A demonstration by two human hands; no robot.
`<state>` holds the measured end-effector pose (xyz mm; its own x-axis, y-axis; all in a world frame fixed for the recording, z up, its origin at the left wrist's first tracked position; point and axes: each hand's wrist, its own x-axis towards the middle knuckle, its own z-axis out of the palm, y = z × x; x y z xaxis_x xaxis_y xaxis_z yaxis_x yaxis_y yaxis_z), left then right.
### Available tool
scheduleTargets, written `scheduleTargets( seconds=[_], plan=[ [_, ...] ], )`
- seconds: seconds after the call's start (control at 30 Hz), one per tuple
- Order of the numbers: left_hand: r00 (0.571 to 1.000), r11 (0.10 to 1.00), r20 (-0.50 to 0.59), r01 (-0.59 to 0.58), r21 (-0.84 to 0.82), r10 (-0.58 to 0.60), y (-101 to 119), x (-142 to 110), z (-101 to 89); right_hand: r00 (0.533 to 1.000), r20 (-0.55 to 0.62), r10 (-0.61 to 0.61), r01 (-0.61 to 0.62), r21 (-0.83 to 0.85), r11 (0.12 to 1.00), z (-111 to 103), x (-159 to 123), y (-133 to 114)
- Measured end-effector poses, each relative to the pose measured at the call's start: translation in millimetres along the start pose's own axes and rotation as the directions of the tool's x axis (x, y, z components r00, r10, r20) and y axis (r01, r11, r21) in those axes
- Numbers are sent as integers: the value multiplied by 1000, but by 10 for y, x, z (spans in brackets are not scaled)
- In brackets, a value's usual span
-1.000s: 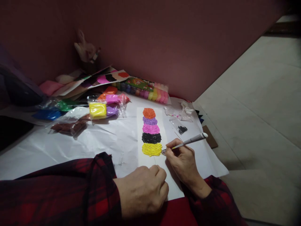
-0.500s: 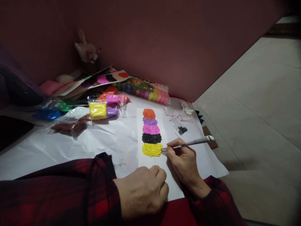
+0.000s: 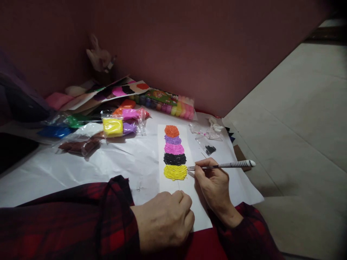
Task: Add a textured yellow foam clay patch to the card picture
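Pinched in my right hand [image 3: 215, 186] is a fork [image 3: 235, 164] with a black-and-white patterned handle. Its tines point left at the right edge of a yellow clay patch [image 3: 175, 172]; whether they touch it I cannot tell. That patch is the lowest in a column on a white paper strip [image 3: 179, 202], below black [image 3: 175, 159], pink [image 3: 174, 148], purple [image 3: 172, 139] and orange [image 3: 171, 130] patches, all ridged with fine grooves. My left hand [image 3: 165, 218] rests on the strip's lower part, fingers curled under; what they hold, if anything, is hidden.
Bagged clay lies to the left, including a yellow pack [image 3: 113, 127] and a brown pack [image 3: 80, 146]. Behind stand a multicoloured clay pack [image 3: 168, 103] and coloured sheets [image 3: 119, 90]. A small bag with black clay [image 3: 210, 149] is right of the strip. A wall [image 3: 189, 47] closes the back.
My right hand and the fork have shifted slightly right, the tines drawing back to the yellow patch's edge. The handle has tipped lower, nearer level. My left hand has stayed put.
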<state>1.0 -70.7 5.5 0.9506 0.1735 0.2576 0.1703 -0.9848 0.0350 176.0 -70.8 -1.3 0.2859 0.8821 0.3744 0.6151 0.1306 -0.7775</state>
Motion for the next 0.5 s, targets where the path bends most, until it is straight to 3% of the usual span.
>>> scheduleTargets(
  seconds=[0.27, 0.5],
  plan=[
    [1000, 1000, -4, -4, 2, 4, 1, -7, 10, 999, 26, -24, 22, 62, 998, 71, 44, 28],
    [1000, 1000, -6, 8, 3, -8, 4, -4, 25, 995, 75, -62, 63, -1, 998, 82, 61, 51]
  ],
)
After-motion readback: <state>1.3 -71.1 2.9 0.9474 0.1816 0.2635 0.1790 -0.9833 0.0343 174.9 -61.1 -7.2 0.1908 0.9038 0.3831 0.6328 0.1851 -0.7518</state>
